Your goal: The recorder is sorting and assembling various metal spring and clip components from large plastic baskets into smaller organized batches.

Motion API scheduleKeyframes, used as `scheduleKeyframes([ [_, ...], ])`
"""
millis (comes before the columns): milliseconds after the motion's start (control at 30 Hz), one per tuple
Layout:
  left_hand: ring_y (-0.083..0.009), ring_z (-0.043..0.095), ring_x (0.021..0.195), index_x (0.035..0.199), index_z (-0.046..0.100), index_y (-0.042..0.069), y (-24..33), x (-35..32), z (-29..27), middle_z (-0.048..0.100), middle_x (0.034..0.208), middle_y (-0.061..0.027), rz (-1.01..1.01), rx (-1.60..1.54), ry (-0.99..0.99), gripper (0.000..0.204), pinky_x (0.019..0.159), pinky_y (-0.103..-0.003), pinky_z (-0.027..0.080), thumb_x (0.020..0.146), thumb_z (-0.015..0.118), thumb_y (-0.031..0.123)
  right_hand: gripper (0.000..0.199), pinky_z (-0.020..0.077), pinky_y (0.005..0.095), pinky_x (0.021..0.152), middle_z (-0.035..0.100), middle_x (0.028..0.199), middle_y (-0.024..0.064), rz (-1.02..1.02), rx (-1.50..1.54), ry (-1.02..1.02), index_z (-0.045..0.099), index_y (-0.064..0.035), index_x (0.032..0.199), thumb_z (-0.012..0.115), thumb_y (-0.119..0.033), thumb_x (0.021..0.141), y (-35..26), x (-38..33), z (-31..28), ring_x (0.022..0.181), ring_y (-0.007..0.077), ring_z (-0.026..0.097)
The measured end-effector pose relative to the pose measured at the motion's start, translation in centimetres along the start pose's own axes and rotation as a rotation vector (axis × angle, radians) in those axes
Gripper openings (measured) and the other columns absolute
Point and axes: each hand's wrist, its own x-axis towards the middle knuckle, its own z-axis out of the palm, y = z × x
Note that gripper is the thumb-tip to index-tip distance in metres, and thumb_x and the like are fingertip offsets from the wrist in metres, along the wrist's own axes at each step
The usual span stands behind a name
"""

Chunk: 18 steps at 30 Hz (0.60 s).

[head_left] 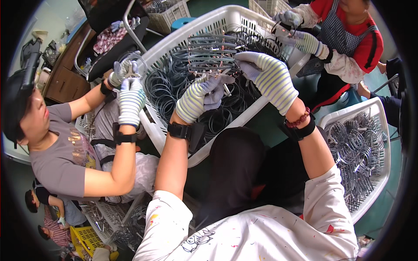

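Note:
A stack of thin grey loops with small metal ends (212, 48) is held up over a large white basket (159, 135). My left hand (198, 98), in a striped knit glove, is closed around the lower end of the stack, thumb and fingers pressed on it. At the stack's right side, my right hand (272, 80), gloved alike, has its fingers bent in and the fingertips against the loops' ends. Whether it grips one loop or several is hidden. Beneath both hands, many loose dark loops (167, 82) fill the basket.
On the left a co-worker's gloved hands (130, 95) hold similar loops beside the basket. Another co-worker's gloved hands (300, 37) work at its far right rim. A second white basket (383, 161) full of loops stands right of me. A chair (130, 30) stands far left.

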Motion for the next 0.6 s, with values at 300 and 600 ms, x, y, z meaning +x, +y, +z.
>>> scheduleKeyframes([
  [300,-0.0029,0.029,0.048,0.125,0.064,0.000,2.7,-5.0,7.2,0.039,0.063,0.0053,0.128,-0.217,-0.231,0.047,0.047,-0.020,0.029,0.108,0.048,0.040,0.024,0.0545,0.0411,0.072,0.071,0.087,0.0144,-0.296,-0.188,0.135,0.072,-0.0065,0.110,0.071,-0.017,0.088,-9.8,-3.4,-3.8,0.080,0.0342,0.069],
  [600,-0.0015,0.031,0.039,0.130,0.061,-0.003,1.8,-8.2,11.0,0.046,0.057,0.0056,0.161,-0.449,-0.522,0.053,0.039,-0.018,0.033,0.108,0.046,0.043,0.022,0.0559,0.0339,0.078,0.073,0.093,0.0126,-0.179,-0.002,0.325,0.074,-0.0064,0.111,0.072,-0.010,0.089,-14.7,-7.8,-7.0,0.086,0.0267,0.072],
])
